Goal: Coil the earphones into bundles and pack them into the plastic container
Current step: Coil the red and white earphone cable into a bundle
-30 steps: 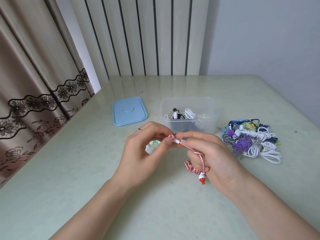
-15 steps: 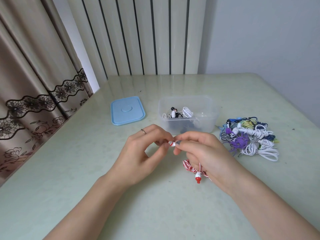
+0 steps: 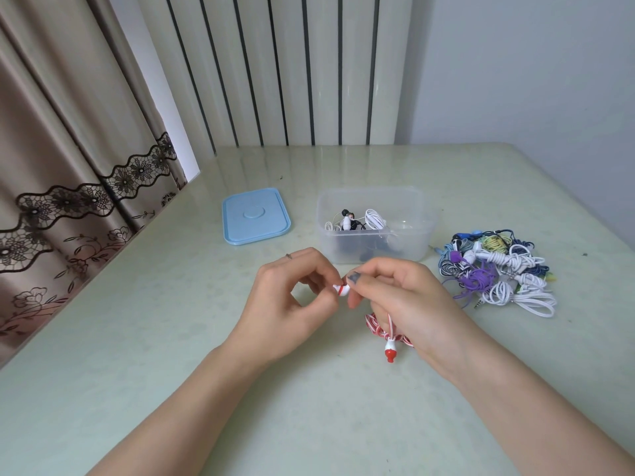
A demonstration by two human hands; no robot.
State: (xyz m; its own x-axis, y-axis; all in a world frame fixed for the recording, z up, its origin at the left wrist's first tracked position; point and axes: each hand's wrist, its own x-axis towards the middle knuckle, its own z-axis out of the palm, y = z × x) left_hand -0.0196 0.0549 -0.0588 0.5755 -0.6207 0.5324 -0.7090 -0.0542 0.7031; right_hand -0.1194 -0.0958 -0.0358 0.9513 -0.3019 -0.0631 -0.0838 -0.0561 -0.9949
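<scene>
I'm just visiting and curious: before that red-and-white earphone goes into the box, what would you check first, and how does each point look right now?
1. Lid off the box: ok.
2. Room left in box: ok, only a few earphones inside.
3. Cord coiled: ok, a bundle shows under the right hand.
4. Earbud tucked in: not ok, pinched between left hand and right hand.
5. Second earbud secured: not ok, it dangles.
6. Bundle tied off: cannot tell, hand hides it.

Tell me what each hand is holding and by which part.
Both hold the red-and-white earphones: left hand pinches one earbud; right hand grips the coiled striped cord, the other earbud dangling.
</scene>
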